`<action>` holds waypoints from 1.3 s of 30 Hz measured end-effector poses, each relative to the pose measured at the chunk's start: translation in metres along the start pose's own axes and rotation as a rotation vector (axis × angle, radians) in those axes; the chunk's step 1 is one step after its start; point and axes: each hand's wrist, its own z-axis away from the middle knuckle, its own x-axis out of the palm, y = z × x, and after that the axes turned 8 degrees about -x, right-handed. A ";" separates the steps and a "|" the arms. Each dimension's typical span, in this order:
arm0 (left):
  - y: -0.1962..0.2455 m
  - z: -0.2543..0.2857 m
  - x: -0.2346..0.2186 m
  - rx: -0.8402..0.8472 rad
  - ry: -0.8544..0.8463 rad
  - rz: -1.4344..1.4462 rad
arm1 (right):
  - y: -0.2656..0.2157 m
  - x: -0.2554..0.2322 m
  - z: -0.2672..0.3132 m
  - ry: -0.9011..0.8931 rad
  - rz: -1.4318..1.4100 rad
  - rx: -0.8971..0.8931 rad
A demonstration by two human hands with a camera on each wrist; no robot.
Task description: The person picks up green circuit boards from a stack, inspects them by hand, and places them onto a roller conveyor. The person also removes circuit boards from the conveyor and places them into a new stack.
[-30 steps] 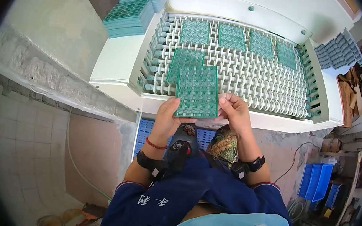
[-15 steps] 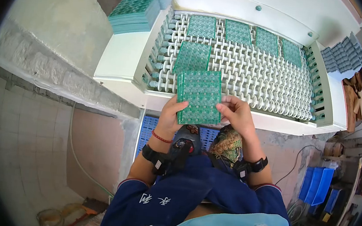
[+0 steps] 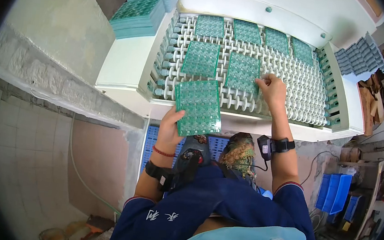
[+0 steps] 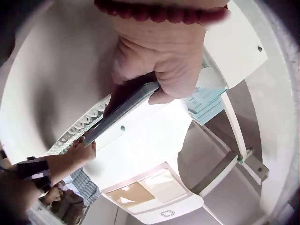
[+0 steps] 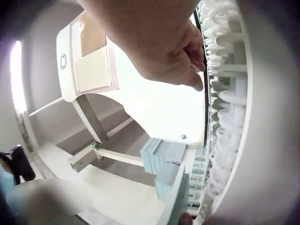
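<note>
Green circuit boards are on and above a bed of white rollers (image 3: 296, 90). My left hand (image 3: 169, 128) grips a thin stack of boards (image 3: 198, 107) by its left side, thumb on top, near the bed's front edge; in the left wrist view the stack (image 4: 123, 107) shows edge-on in the hand (image 4: 161, 61). Over the rollers, my right hand (image 3: 273, 91) pinches the right edge of a board (image 3: 243, 72) that lies on them. Left of that board lies another (image 3: 201, 59). The right wrist view shows the right hand's (image 5: 173, 58) curled fingers at the board's edge.
Several boards lie along the far rollers, one at the far left (image 3: 210, 26). Tall board stacks (image 3: 138, 18) stand on the left ledge, and grey-blue corrugated pieces (image 3: 360, 55) on the right one. A white panel (image 3: 240, 5) borders the back.
My right hand has left the held stack and moved forward and right, and a second board now lies in the nearer row on the rollers. The left hand with its stack has shifted slightly left.
</note>
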 end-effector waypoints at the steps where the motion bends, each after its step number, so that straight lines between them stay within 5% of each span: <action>1: -0.001 -0.001 0.000 0.004 0.005 -0.020 | -0.006 -0.002 0.004 0.026 0.038 -0.007; 3: -0.003 -0.002 0.001 0.019 0.036 -0.063 | -0.029 -0.011 0.017 0.010 -0.005 0.003; 6: -0.009 -0.005 0.009 0.033 0.060 -0.109 | -0.035 0.009 0.053 -0.226 -0.712 -0.031; 9: -0.015 -0.013 0.015 0.047 0.079 -0.154 | -0.059 -0.002 0.075 -0.546 -0.853 0.199; 16: -0.005 -0.002 0.023 -0.007 -0.004 0.023 | 0.045 -0.055 0.007 0.066 -0.661 0.224; 19: -0.008 -0.001 0.014 -0.012 -0.034 -0.027 | 0.081 -0.071 -0.019 0.065 -0.242 0.261; 23: -0.015 -0.003 0.016 -0.017 0.002 -0.068 | 0.082 -0.066 -0.010 0.196 0.247 0.008; 25: -0.019 -0.005 0.017 -0.013 0.037 -0.078 | 0.050 -0.061 0.005 0.105 0.071 0.049; 27: -0.023 -0.009 0.022 -0.015 0.047 -0.102 | 0.025 -0.037 0.035 -0.118 -0.501 0.051; 29: -0.028 -0.016 0.027 -0.013 0.049 -0.125 | -0.022 -0.027 0.069 -0.434 -0.774 0.071; 32: -0.031 -0.019 0.030 -0.002 0.062 -0.157 | -0.033 -0.022 0.084 -0.548 -0.928 0.227; 39: -0.009 0.008 0.018 -0.052 -0.053 0.065 | 0.105 -0.107 0.001 0.232 -0.454 0.256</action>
